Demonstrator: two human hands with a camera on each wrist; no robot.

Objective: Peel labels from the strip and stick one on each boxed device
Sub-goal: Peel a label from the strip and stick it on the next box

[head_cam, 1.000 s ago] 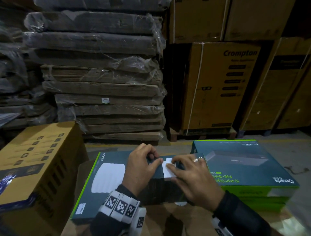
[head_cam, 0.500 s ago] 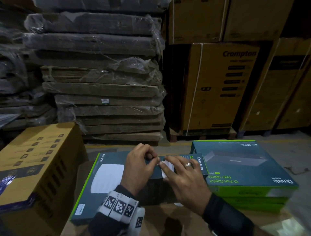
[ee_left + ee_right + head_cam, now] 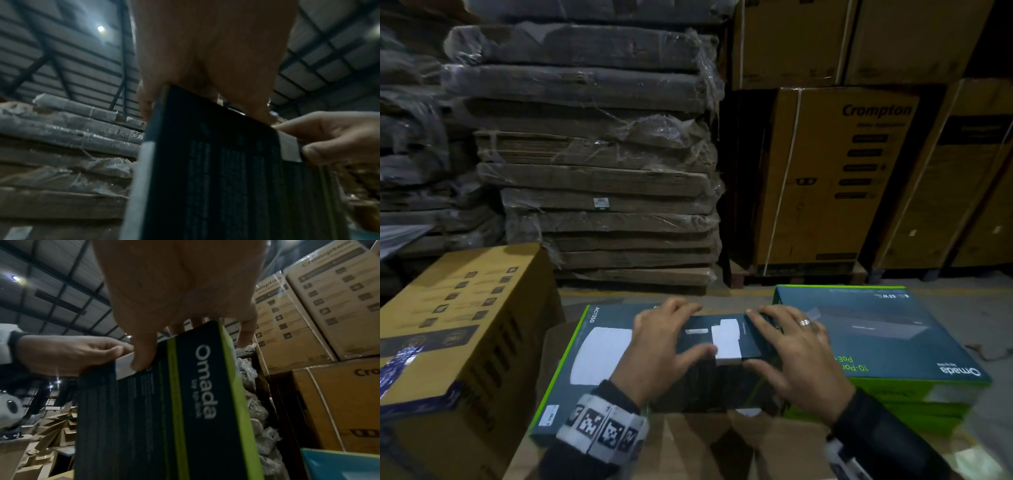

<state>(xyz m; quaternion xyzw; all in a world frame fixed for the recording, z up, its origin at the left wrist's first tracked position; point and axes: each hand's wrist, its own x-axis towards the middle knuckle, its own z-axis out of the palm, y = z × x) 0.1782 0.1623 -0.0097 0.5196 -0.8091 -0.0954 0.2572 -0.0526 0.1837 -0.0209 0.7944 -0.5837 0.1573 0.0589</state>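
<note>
A dark teal boxed device (image 3: 705,387) stands on edge in front of me, on a flat box. A white label (image 3: 726,339) is stuck on its narrow top side and folds over the near edge. My left hand (image 3: 671,339) grips the box left of the label, fingers over the far edge and thumb at the near edge. My right hand (image 3: 791,346) grips it on the right, thumb beside the label. The left wrist view shows the label (image 3: 290,147) by the right hand's thumb (image 3: 320,152). In the right wrist view the right thumb touches the label (image 3: 125,368). No label strip is visible.
The flat box (image 3: 599,356), marked AC1350, lies on a cardboard surface (image 3: 688,442). A stack of green-edged Omada boxes (image 3: 876,335) sits at the right. A brown carton (image 3: 458,325) stands at the left. Wrapped cardboard bundles (image 3: 602,171) and tall Crompton cartons (image 3: 835,178) rise behind.
Both hands lay together over the label, pressing it down. They have slid apart to the box's two sides, uncovering the label.
</note>
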